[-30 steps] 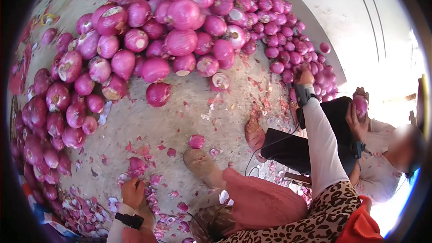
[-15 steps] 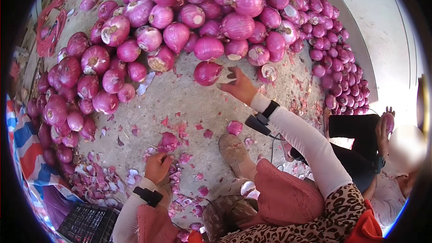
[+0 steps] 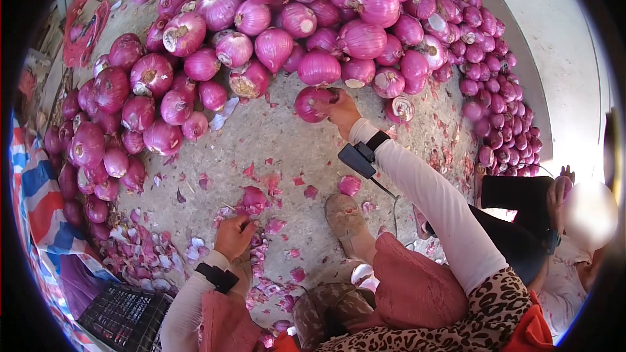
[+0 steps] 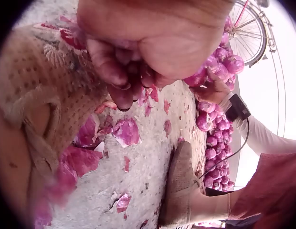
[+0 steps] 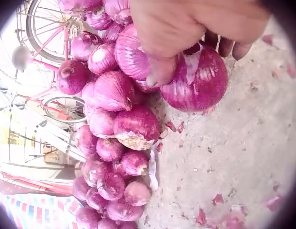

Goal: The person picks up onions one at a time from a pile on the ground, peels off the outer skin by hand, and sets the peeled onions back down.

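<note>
Gripping a purple onion (image 3: 308,105), your right hand (image 3: 342,116) partly hides it; your left hand (image 3: 234,238) hangs loosely curled, some fingers obscured.

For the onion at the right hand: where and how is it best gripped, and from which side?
Probably grip the onion across its widest part, on opposite flanks, since its body is round and bulging. Come from the near side, over the floor: the heap crowds its far side.
</note>
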Tool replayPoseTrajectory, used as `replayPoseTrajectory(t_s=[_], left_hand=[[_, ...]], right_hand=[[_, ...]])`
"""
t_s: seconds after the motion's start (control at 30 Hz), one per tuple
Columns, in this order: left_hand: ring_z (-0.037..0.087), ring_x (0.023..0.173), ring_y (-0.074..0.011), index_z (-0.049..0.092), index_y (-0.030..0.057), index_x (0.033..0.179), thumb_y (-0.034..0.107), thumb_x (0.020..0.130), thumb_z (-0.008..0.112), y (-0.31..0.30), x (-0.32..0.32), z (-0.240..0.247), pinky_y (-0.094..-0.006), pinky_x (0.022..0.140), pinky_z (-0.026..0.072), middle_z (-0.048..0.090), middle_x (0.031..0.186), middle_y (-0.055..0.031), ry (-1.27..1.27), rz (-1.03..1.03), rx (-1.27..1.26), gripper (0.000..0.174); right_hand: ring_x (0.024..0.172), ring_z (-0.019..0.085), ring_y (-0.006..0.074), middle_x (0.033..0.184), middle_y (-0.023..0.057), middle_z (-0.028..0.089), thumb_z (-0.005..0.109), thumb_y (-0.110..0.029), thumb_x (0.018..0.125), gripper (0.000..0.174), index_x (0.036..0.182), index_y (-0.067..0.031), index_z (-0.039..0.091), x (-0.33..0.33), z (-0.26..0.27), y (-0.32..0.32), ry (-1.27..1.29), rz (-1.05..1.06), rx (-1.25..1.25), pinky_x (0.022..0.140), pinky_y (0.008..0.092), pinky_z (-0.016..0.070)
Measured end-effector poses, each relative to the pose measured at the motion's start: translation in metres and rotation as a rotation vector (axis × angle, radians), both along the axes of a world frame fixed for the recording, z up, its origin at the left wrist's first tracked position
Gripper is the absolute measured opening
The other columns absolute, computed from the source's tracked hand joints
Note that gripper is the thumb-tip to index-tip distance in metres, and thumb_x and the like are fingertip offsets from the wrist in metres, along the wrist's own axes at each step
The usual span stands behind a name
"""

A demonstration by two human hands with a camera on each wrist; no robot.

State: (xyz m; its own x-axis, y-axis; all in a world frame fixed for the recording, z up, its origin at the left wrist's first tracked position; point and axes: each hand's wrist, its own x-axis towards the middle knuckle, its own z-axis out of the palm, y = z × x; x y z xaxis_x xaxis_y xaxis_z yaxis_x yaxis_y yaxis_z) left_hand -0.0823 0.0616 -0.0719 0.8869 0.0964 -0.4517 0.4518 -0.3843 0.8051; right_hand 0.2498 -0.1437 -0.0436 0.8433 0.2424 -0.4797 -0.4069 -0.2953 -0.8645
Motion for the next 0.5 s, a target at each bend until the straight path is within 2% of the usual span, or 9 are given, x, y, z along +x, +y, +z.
replayPoseTrajectory(t_s=[0.13,0.2,0.23,0.3,0.4,0.5], left_hand=[[0.050,0.053,-0.0257,0.058,-0.0010,0.073,0.020,0.082,0.065,-0.001,0.000,-0.001,-0.0371,0.052,0.0390,0.053,0.061,-0.0149,-0.009,-0.007,0.010,0.024],[0.050,0.056,-0.0176,0.061,-0.0007,0.074,0.017,0.084,0.063,0.000,0.001,0.000,-0.0332,0.053,0.0395,0.055,0.062,-0.0104,0.011,-0.030,0.019,0.021],[0.051,0.057,-0.0135,0.062,-0.0006,0.074,0.016,0.085,0.062,0.001,0.001,0.000,-0.0312,0.053,0.0397,0.056,0.062,-0.0082,0.021,-0.042,0.022,0.020],[0.050,0.057,-0.0130,0.062,-0.0004,0.075,0.015,0.086,0.062,0.001,0.002,0.001,-0.0309,0.054,0.0398,0.056,0.062,-0.0078,0.040,-0.042,0.019,0.019],[0.050,0.058,-0.0123,0.062,-0.0001,0.075,0.015,0.086,0.062,0.001,0.001,0.000,-0.0303,0.054,0.0400,0.056,0.063,-0.0068,0.027,-0.029,0.002,0.018],[0.050,0.059,-0.0115,0.061,0.0003,0.075,0.014,0.086,0.062,0.001,0.001,0.001,-0.0295,0.054,0.0403,0.056,0.063,-0.0054,0.024,-0.031,-0.011,0.017]], right_hand=[[0.098,0.059,0.0196,0.109,0.0113,0.059,0.083,-0.018,0.067,0.069,0.121,0.0004,0.046,-0.008,0.002,-0.002,-0.076,0.051,0.045,0.084,0.0312,0.0489],[0.101,0.058,0.0228,0.112,0.0133,0.058,0.084,-0.019,0.065,0.074,0.123,-0.0001,0.044,-0.018,-0.005,-0.003,-0.199,0.097,0.009,0.087,0.0327,0.0480],[0.104,0.057,0.0248,0.114,0.0146,0.056,0.085,-0.021,0.063,0.077,0.124,-0.0005,0.042,-0.024,-0.007,-0.007,-0.285,0.143,-0.093,0.090,0.0340,0.0467],[0.110,0.054,0.0287,0.118,0.0173,0.054,0.086,-0.024,0.059,0.085,0.127,-0.0013,0.040,-0.036,0.001,-0.012,-0.455,0.235,-0.297,0.095,0.0368,0.0440],[0.116,0.049,0.0324,0.122,0.0201,0.049,0.087,-0.030,0.056,0.094,0.131,-0.0020,0.037,-0.044,-0.007,-0.020,-0.549,0.300,-0.239,0.101,0.0390,0.0391],[0.117,0.048,0.0326,0.125,0.0198,0.047,0.086,-0.032,0.056,0.098,0.134,-0.0026,0.034,-0.046,-0.011,-0.024,-0.475,0.316,-0.343,0.102,0.0389,0.0384]])
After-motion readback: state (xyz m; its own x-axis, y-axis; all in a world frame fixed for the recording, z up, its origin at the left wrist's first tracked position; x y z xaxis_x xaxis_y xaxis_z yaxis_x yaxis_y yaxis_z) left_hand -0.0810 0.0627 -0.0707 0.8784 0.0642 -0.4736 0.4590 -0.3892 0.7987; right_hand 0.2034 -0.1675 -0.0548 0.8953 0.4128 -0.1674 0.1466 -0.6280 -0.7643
